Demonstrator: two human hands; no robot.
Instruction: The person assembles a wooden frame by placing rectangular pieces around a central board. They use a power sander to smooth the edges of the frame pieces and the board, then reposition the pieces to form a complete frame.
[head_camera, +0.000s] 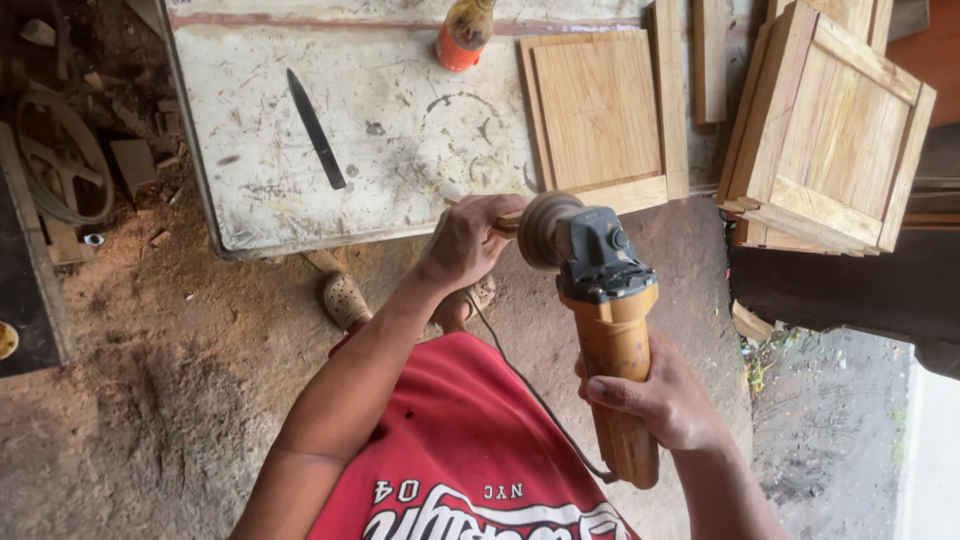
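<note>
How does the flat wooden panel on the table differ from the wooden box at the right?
The wooden panel lies flat on the white table, while the wooden box stands tilted beyond the table's right edge. The panel is a single thin framed board; the box is deep, with several framed sides. A slat borders the panel's right edge; the box has none. Both are light, unpainted wood with a raised frame.

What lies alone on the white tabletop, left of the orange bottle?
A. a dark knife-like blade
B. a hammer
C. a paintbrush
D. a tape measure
A: a long dark blade lies slantwise on the scuffed white tabletop, to the left of the orange bottle; no other tool lies near it.
</note>
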